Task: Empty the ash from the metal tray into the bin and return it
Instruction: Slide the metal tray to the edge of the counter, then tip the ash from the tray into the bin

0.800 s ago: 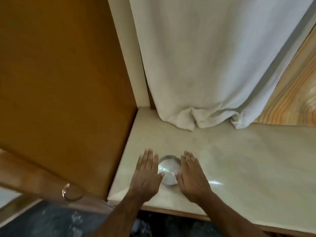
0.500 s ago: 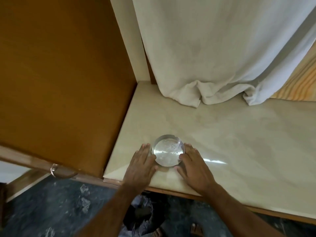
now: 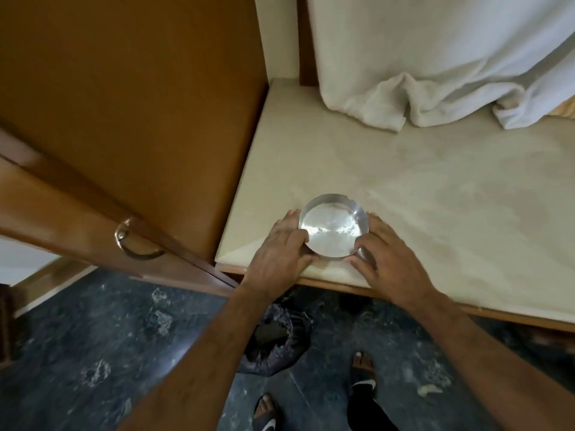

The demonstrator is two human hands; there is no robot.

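Observation:
A round shiny metal tray holding pale ash sits on the cream marble counter, near its front left corner. My left hand grips the tray's left rim, thumb on its near edge. My right hand presses against the tray's right side, fingers curled round the rim. Below the counter, on the dark floor, stands a bin lined with a dark bag, partly hidden by my left forearm.
A brown wooden door with a metal ring handle stands close on the left. White cloth hangs down onto the back of the counter. My feet in sandals are on the dark stone floor.
The view has tilted downward, revealing the floor, bin and feet. Both hands went from lying flat beside the tray to closing round its rim.

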